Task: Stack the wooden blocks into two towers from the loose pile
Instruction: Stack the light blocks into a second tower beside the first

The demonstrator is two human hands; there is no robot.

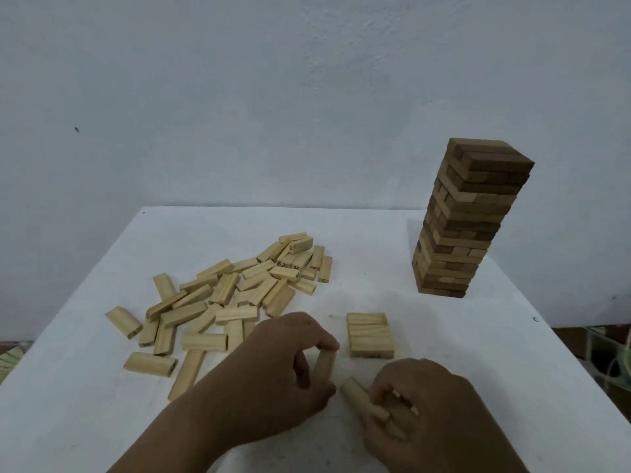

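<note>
A loose pile of pale wooden blocks [225, 298] spreads over the left half of the white table [478, 336]. A tall tower of mixed dark and pale blocks [467, 220] stands at the back right. A low square stack of pale blocks [370, 335] lies flat in front of it, near the middle. My left hand [273, 373] pinches one pale block [324, 368] held upright, just left of the low stack. My right hand [430, 411] grips a couple of pale blocks [358, 397] lying at an angle, in front of the low stack.
The table's left edge runs diagonally from back centre to front left. A bare grey wall stands behind. Beyond the right edge, floor clutter shows [611, 356]. A wooden board corner [10, 363] peeks in at the far left.
</note>
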